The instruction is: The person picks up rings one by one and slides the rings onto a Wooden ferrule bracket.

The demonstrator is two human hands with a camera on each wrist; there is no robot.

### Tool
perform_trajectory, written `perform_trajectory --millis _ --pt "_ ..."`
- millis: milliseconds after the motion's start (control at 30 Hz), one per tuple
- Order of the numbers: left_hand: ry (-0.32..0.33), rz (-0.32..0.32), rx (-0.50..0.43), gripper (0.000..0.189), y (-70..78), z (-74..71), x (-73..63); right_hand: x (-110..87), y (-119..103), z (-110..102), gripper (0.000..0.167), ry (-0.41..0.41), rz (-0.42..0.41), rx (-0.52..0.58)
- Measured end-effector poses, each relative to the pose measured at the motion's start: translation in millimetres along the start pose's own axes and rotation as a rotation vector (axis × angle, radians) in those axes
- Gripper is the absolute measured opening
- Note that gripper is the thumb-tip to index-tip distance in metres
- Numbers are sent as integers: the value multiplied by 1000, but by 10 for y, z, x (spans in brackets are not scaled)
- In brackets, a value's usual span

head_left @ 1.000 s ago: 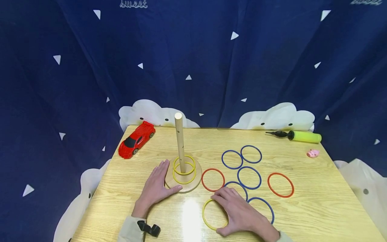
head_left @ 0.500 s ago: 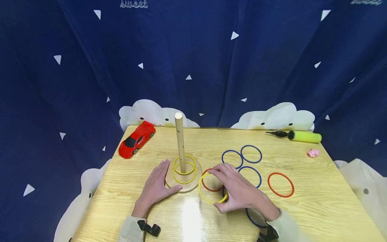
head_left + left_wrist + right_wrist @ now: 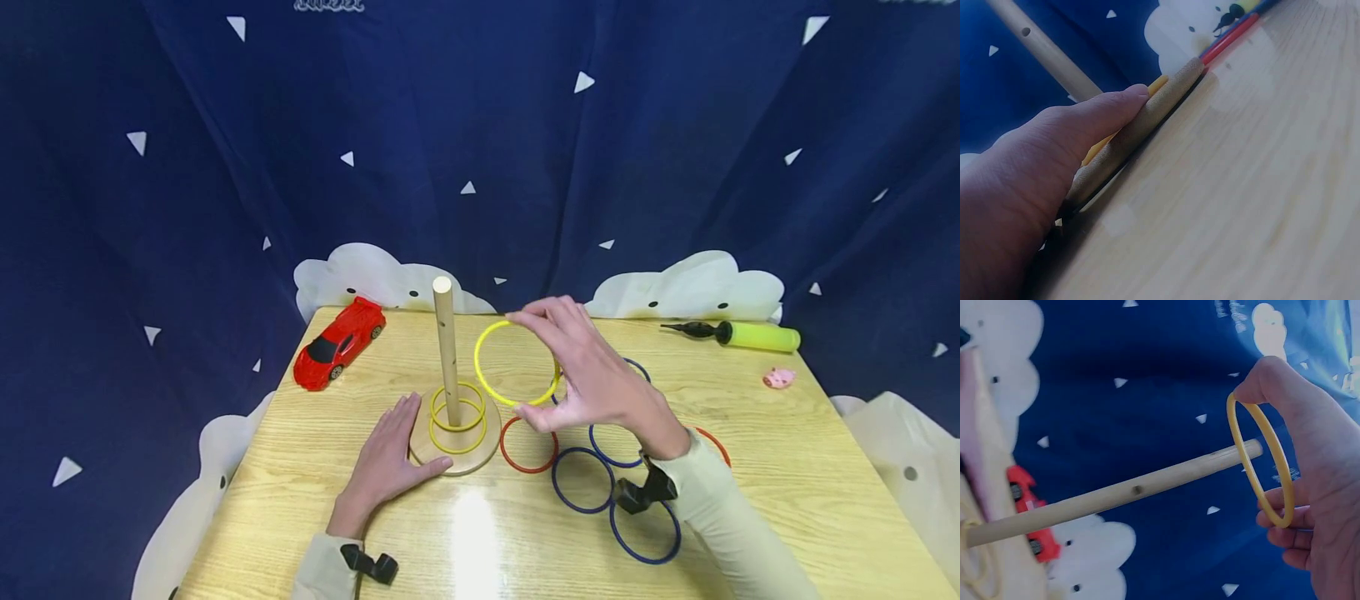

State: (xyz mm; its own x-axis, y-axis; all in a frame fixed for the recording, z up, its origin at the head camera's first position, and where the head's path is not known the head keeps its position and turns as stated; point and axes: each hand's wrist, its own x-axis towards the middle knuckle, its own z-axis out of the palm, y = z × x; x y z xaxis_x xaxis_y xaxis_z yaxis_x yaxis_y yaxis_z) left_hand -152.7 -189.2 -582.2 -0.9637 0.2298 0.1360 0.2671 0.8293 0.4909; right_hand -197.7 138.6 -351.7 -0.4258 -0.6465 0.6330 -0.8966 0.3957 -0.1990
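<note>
- At the near edge, the wooden table (image 3: 405, 550) is crossed by both sleeves.
- The round base (image 3: 492, 439) is steadied by the left hand (image 3: 386, 458): its fingers are laid straight along the left side, its thumb is rested on the near rim, and nothing is gripped.
- Two yellow rings (image 3: 484, 408) are already seated around the foot of the upright post (image 3: 447, 358).
- To the right, a red ring (image 3: 529, 472) and several blue rings (image 3: 553, 480) are left lying on the table, some part hidden by the right arm.
- Above them, another yellow ring (image 3: 477, 365) is pinched between thumb and fingertips by the right hand (image 3: 588, 367), held in the air just right of the post and apart from it.
- The step in hand is judged to be the carrying of this ring to the post; next, it seems, more height and a shift left are called for, so that the post's tip can be passed through.
- Compared with half a second ago, the held ring is raised from low over the red ring, while the left hand and seated rings are unmoved.
- Farther off, a red car (image 3: 340, 344) and a pump (image 3: 761, 337) are backed by a blue curtain (image 3: 465, 125).
</note>
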Motion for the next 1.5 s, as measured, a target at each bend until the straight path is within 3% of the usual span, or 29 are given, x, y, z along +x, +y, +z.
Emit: perform_trajectory --millis 300,433,567,933,1500 --pt "7 2 6 125 8 -10 -19 561 -29 -52 97 140 -89 -5" --pt "8 5 3 124 13 -18 -11 719 -3 -36 97 183 -89 -11" --pt "3 4 2 124 12 -12 0 802 50 27 96 177 -84 -8" --pt "-3 1 3 124 15 -8 1 690 106 300 92 75 -29 -34" --pt "-3 4 10 125 8 -9 -2 363 218 657 94 -4 41 -31"
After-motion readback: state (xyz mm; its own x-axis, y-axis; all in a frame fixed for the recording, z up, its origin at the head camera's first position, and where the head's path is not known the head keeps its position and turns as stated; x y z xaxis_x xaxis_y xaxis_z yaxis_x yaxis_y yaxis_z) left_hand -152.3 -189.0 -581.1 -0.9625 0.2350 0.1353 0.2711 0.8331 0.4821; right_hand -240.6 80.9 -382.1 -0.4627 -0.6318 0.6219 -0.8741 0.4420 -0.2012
